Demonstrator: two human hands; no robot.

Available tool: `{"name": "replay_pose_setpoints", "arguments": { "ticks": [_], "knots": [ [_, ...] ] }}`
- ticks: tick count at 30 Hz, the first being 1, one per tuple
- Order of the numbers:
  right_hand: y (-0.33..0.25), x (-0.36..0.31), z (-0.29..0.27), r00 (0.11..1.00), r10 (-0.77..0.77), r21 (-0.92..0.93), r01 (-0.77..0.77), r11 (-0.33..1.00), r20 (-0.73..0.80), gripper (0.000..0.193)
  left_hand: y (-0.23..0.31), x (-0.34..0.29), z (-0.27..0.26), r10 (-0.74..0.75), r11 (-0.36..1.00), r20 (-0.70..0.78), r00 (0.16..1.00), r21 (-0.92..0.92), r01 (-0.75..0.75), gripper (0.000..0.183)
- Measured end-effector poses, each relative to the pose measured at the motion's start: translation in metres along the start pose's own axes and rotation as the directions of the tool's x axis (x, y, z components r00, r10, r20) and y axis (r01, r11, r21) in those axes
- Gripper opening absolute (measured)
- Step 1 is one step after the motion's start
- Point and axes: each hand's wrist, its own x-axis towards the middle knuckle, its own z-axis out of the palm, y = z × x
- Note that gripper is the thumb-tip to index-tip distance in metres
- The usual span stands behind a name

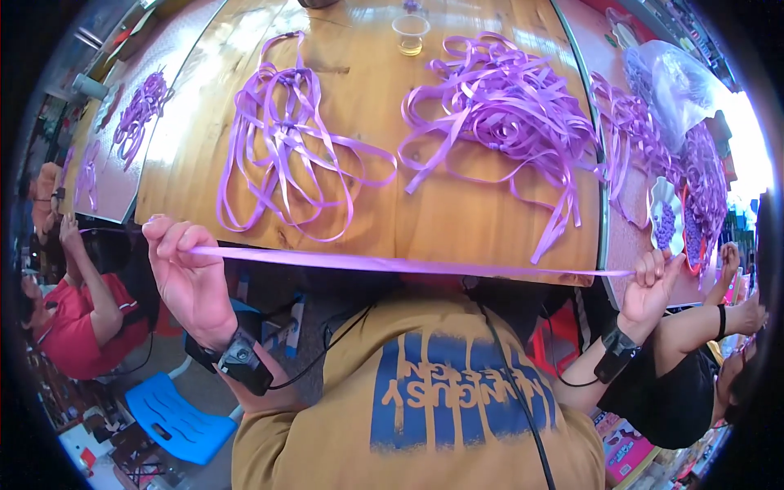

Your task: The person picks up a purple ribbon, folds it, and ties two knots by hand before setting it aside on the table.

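A purple ribbon (392, 265) is stretched nearly straight along the near edge of the wooden table (327, 204). My left hand (189, 273) pinches its left end, with the fingers curled over it. At the other end, my right hand (651, 290) has its fingers closed on the ribbon. Beyond my hands lie two heaps of the same kind of ribbon. The looser bundle of loops (282, 139) is left of the middle, and the larger tangled pile (514, 114) is to its right.
A clear cup (411, 37) with yellowish liquid stands at the far side. More ribbon (140, 114) lies on the left table. On the right table are ribbons, a plastic bag (682, 90) and a white dish of purple beads (667, 220). People sit at both sides; a blue chair (180, 420) stands left.
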Motion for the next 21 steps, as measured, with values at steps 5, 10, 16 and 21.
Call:
{"name": "replay_pose_setpoints", "arguments": {
  "ticks": [5,10,16,21],
  "knots": [
    [0.004,-0.011,0.025,0.975,-0.087,-0.111,0.065,0.992,-0.205,0.020,0.009,0.003,-0.007,-0.029,1.000,-0.136,0.990,-0.011,0.028,0.007],
    [-0.001,0.000,-0.006,0.995,-0.014,0.170,0.031,0.985,-0.099,0.013,0.021,-0.003,-0.008,0.062,0.998,-0.031,0.998,-0.025,-0.062,0.017],
    [-0.003,0.003,-0.010,0.977,-0.038,0.295,0.100,0.950,-0.210,0.018,0.032,0.000,-0.028,0.029,0.999,-0.127,0.992,0.021,-0.027,0.012],
    [0.000,-0.002,0.009,0.948,-0.060,0.329,0.167,0.930,-0.314,0.014,0.034,0.000,-0.037,0.110,0.992,-0.218,0.970,0.090,-0.093,0.016]
  ]
}}
